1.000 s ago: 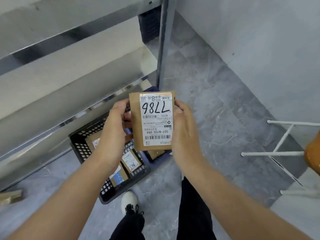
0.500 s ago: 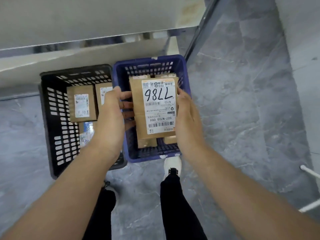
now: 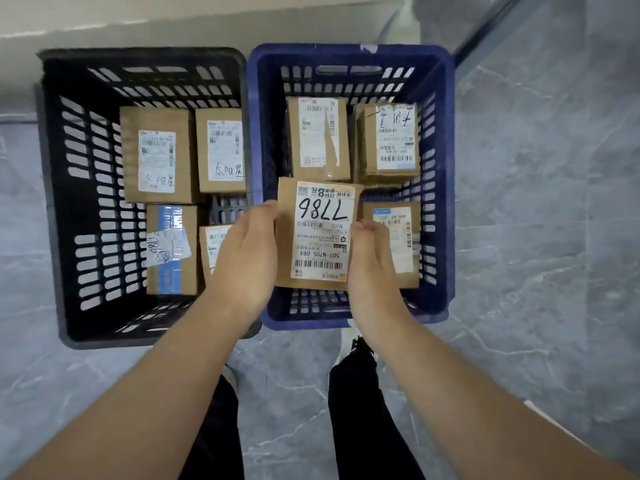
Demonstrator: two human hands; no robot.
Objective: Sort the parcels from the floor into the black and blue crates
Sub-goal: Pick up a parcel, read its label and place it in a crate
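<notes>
A brown cardboard parcel with a white label marked 7786 is held flat between both hands over the near half of the blue crate. My left hand grips its left edge and my right hand grips its right edge. Three other parcels show in the blue crate: two at the back and one at the near right, partly hidden by my right hand. The black crate stands to the left, touching the blue one, and holds several labelled parcels.
Both crates stand on grey marbled floor tiles against a pale shelf base at the back. A dark metal upright runs at the top right. My legs and shoes are just in front of the crates.
The view has tilted down over the crates. The 7786 parcel has moved down and closer to the blue crate's contents, still held by both hands.
</notes>
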